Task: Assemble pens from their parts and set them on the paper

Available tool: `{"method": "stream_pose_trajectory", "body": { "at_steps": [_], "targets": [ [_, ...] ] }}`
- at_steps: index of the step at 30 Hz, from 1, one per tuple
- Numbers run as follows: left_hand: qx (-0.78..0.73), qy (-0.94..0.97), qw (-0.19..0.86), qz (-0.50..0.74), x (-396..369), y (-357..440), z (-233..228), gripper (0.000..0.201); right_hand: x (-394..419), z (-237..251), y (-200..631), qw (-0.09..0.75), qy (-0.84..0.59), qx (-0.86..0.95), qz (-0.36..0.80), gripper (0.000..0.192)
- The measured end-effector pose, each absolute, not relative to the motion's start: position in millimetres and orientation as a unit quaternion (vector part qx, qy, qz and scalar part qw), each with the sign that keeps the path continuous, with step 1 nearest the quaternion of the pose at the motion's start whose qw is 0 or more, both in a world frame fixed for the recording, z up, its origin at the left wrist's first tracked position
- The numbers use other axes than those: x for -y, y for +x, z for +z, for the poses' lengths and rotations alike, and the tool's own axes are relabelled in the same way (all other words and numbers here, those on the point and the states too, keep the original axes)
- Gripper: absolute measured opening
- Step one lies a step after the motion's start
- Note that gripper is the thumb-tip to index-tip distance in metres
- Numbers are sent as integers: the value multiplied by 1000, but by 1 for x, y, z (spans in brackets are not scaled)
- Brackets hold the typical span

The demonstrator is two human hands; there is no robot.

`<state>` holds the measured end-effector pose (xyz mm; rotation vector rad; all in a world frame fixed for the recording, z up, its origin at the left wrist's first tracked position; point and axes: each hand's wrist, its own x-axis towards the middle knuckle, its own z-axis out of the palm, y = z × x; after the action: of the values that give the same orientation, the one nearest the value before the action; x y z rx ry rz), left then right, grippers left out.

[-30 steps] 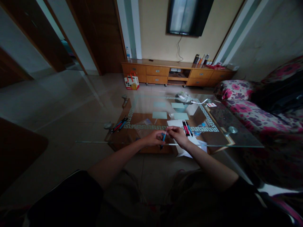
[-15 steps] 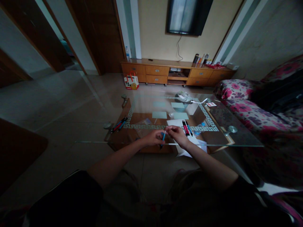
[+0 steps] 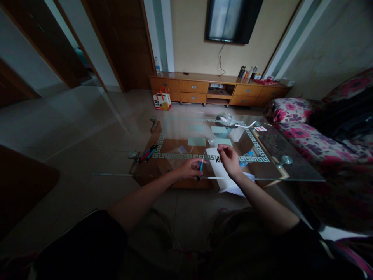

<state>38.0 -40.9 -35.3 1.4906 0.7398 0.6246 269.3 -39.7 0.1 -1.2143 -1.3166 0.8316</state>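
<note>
My left hand [image 3: 190, 168] is closed around a blue pen [image 3: 201, 166], held upright near the front edge of the glass table [image 3: 300, 173]. A thin pale rod, like a refill, sticks up from the pen's top. My right hand [image 3: 229, 160] is apart from the pen, over the white paper [image 3: 221, 175]. Its thumb and fingers are pinched together; anything between them is too small to make out. It hides most of the pens on the paper; only dark ends [image 3: 218, 159] show. A bunch of red, blue and black pens [image 3: 147, 153] lies at the table's left.
A clear plastic bag [image 3: 225, 119], a white strip [image 3: 246, 125] and a red-and-white card [image 3: 260, 128] lie toward the table's far side. A bottle [image 3: 247, 155] shows by the right hand. A flowered sofa [image 3: 294, 132] borders the right; a wooden cabinet [image 3: 192, 86] stands beyond.
My right hand has moved right, away from the pen's top to over the pens on the paper, covering them. My left hand keeps the blue pen in nearly the same place.
</note>
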Motion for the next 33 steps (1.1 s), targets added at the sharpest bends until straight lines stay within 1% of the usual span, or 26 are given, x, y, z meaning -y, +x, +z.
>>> {"method": "stream_pose_trajectory", "body": {
  "at_steps": [1,3,8,12,15,18,20,27,33],
  "targets": [
    [-325,649,631,275,41,38,-36,63,38,1,275,570,-521,556,308,42],
    [-326,650,627,280,40,38,-37,63,35,1,286,570,-539,565,254,40],
    [-328,656,617,285,41,38,-36,62,32,-4,297,522,-569,608,184,40],
    [-339,656,612,283,43,37,-33,61,31,-6,301,475,-579,650,127,35],
    [-336,654,611,294,42,37,-34,60,28,-9,306,463,-590,652,115,33],
    [-336,646,617,299,41,37,-37,60,24,-14,311,469,-600,634,131,36],
    [-336,645,615,304,41,37,-38,60,23,-17,312,457,-595,646,137,37],
    [-341,647,609,307,41,37,-37,60,23,-26,310,329,-569,749,78,28],
    [-337,647,608,314,40,37,-38,58,22,-34,310,265,-577,771,47,32]
  ]
}}
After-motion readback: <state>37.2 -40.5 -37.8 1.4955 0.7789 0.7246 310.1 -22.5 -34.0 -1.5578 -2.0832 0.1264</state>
